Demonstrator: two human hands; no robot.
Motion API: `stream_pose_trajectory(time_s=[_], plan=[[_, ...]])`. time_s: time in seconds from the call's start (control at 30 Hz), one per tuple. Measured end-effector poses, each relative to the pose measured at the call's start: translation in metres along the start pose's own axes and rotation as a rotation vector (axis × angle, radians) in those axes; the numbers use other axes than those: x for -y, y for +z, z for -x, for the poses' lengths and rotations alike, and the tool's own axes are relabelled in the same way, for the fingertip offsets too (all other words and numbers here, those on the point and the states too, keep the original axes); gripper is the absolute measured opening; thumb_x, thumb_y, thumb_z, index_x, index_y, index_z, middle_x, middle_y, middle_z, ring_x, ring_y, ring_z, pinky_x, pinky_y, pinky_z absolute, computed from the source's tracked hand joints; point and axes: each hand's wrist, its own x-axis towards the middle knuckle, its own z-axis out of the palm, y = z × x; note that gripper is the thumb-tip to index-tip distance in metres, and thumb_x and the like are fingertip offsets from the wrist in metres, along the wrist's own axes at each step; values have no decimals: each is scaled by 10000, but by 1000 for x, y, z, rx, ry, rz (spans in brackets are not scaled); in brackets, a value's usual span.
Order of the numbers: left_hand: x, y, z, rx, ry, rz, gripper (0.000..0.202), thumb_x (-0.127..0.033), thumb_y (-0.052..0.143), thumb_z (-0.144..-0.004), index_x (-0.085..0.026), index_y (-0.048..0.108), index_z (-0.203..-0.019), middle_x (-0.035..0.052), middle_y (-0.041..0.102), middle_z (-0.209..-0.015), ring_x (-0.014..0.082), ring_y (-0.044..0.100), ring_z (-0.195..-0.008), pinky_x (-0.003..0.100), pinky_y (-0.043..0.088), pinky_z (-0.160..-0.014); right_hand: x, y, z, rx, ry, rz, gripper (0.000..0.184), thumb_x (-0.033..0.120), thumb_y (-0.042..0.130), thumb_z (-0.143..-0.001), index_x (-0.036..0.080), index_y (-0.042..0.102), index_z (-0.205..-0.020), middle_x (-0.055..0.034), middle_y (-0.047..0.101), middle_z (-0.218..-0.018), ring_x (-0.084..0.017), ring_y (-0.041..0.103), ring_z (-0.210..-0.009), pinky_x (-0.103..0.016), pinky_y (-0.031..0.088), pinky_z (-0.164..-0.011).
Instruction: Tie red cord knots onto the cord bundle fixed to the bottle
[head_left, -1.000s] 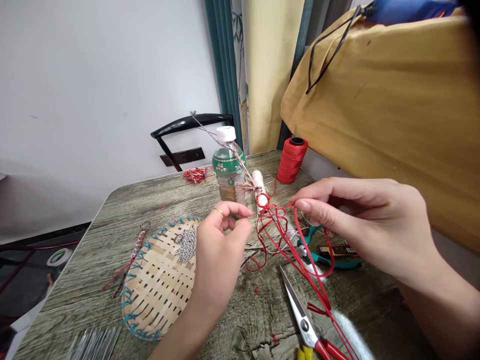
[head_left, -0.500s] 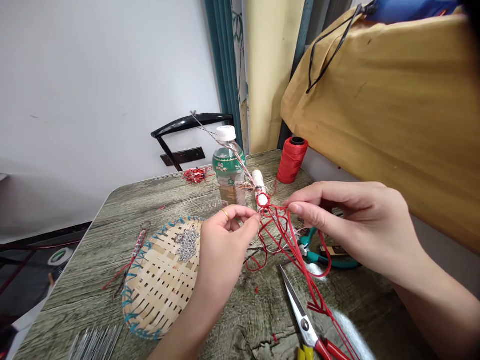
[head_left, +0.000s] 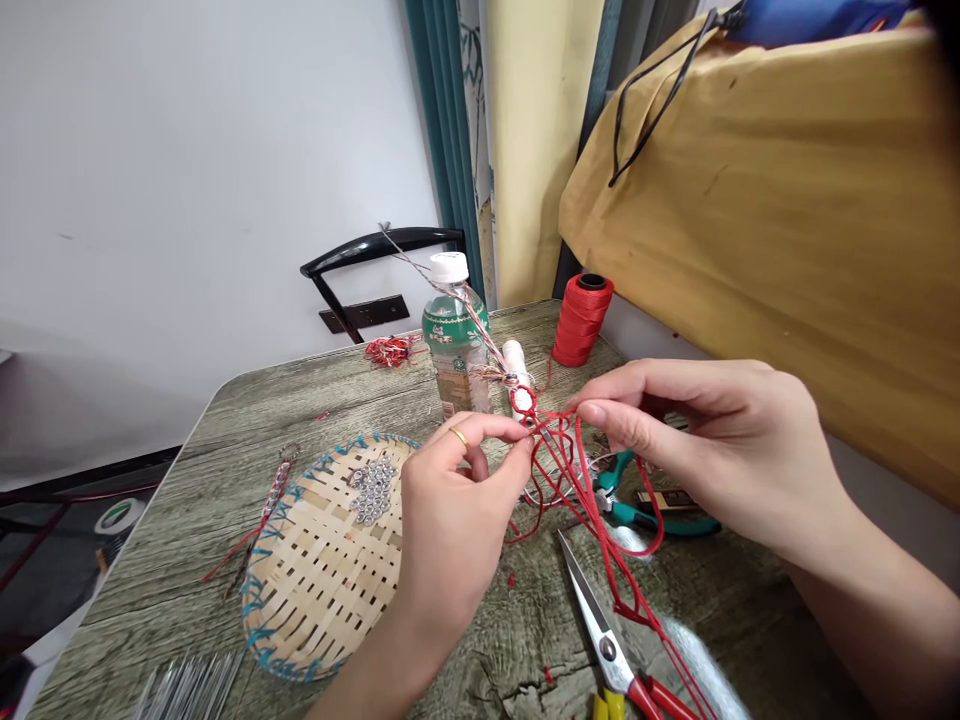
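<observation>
My left hand [head_left: 472,500] pinches the red cord [head_left: 592,500] just below a small ring wrapped in red cord [head_left: 523,403]. Across from it, my right hand [head_left: 675,440] holds a strand of the same cord between thumb and forefinger. Several loose red strands hang in loops between the hands and trail down toward the lower right. Behind the ring lies a white thread spool [head_left: 516,365]. Open-pointed scissors cannot be confirmed; the red-handled scissors [head_left: 606,640] lie below the cords.
A woven bamboo tray [head_left: 322,590] with small metal rings [head_left: 373,490] is at left. Behind stand a plastic bottle [head_left: 454,340] and a red thread spool [head_left: 583,320]. Green-handled pliers [head_left: 622,505] lie at right, metal needles [head_left: 191,690] at front left, tangled thread [head_left: 390,350] behind.
My left hand has moved slightly right, closer to my right hand, with its fingers now just under the ring. My right hand stays almost where it was.
</observation>
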Motion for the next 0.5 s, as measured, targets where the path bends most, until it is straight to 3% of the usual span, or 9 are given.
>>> stream_pose_trajectory(time_s=[0.13, 0.5], plan=[[2, 2, 1, -7, -43, 20, 31, -260, 647, -686, -245, 673, -688, -52, 398, -467, 90, 336, -446, 221, 271, -430, -2, 0, -2, -4, 30, 2, 128, 288, 593, -775, 187, 663, -738, 29, 577, -550, -66, 466, -451, -166, 365, -407], [-2, -2, 1, 95, -94, 102, 92, -243, 581, -730, -221, 670, -740, -13, 572, -623, 86, 388, -477, 205, 285, -411, -1, 3, 1, -24, -37, 63, 93, 242, 605, -768, 182, 672, -745, 30, 618, -581, -65, 477, -472, -172, 377, -435]])
